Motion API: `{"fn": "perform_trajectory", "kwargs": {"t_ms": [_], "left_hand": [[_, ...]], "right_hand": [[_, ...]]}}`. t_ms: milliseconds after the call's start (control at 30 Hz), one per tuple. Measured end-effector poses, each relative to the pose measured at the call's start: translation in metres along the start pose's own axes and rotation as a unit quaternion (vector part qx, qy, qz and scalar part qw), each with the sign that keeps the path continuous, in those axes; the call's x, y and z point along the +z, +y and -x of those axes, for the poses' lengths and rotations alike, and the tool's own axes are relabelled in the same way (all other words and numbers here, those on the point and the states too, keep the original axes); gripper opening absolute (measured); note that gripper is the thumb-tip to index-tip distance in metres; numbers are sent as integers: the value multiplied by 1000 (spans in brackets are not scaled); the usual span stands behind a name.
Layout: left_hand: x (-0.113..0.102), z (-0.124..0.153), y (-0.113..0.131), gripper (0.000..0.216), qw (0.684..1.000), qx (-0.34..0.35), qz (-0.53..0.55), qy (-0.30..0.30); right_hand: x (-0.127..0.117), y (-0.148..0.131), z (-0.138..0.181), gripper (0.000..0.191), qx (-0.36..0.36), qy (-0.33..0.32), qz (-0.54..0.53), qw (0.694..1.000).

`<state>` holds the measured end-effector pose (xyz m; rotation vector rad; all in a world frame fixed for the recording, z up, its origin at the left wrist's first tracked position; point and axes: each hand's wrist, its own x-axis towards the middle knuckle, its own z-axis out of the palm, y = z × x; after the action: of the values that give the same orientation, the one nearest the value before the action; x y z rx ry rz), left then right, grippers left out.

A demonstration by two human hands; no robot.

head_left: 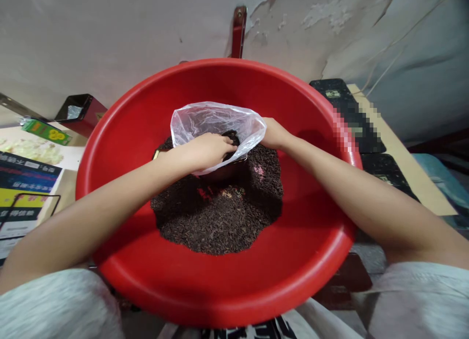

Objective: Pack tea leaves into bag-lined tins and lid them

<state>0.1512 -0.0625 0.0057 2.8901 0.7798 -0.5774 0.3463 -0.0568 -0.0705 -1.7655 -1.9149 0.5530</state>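
Plastic bag [198,121]: clear, mouth wide and facing up, standing amid the dark granules inside the red basin [220,290]; dark material shows within it.
Left forearm [120,197]: slants up from the lower left corner, crossing the basin's rim toward the middle.
Left hand [205,152]: back uppermost, reaching over the near-left edge of the bag into its mouth; fingers together and slightly bent, their tips at the dark material. Whether they close on any of it, I cannot tell.
Right forearm [340,182]: comes from the lower right over the opposite rim, angled up and inward.
Right hand [271,133]: against the bag's right outer side, knuckles turned away; its fingers are hidden behind the plastic, so their grip cannot be told.
Dark granules [212,226]: loose heap on the basin floor, spreading around and nearer the wearer than the bag.
Green box [47,130]: outside the basin, left.
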Motion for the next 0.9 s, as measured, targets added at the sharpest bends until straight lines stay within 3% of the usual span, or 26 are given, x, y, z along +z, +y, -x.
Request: {"fn": "perform_trajectory", "kwargs": {"t_ms": [100, 200, 300, 433, 500, 533, 600, 633, 667, 700, 767, 833, 900], "left_hand": [[7, -7, 2, 46, 999, -23, -38, -31], [5, -10, 1, 41, 994, -72, -76, -2], [-5, 0, 4, 37, 995, -73, -58, 32], [-6, 36, 28, 30, 980, -38, 1, 196], [12, 51, 47, 24, 969, 48, 10, 241], [26, 55, 55, 23, 966, 119, 16, 229], [62, 55, 69, 21, 970, 208, 38, 122], [82, 52, 73, 27, 982, 173, 56, 57], [101, 47, 75, 47, 991, 107, 82, -9], [118, 42, 77, 77, 989, 52, 111, -83], [145, 32, 77, 106, 965, -31, 181, -186], [159, 28, 81, 112, 942, -74, 250, -213], [166, 28, 88, 108, 935, -101, 293, -172]], "right_hand": [[0, -1, 0, 13, 1, -3, -8, 1000], [0, 0, 0, 13, 1, -5, -2, 1000], [1, 1, -1, 11, -9, -5, 1, 1000], [0, 1, 0, 13, -6, -9, -15, 1000], [-1, -1, 1, 14, -6, -15, -16, 1000], [-1, -2, 1, 15, -6, -17, -15, 1000], [-1, -3, 2, 15, -4, -20, -9, 1000], [-1, -4, 2, 16, -6, -23, -7, 1000], [0, -4, 2, 16, -10, -26, -6, 1000], [1, -3, 2, 17, -15, -30, -5, 999], [2, -1, 1, 18, -22, -37, -3, 999], [4, 1, 0, 19, -24, -42, 5, 999], [6, 3, 0, 20, -26, -44, 15, 999]]}}
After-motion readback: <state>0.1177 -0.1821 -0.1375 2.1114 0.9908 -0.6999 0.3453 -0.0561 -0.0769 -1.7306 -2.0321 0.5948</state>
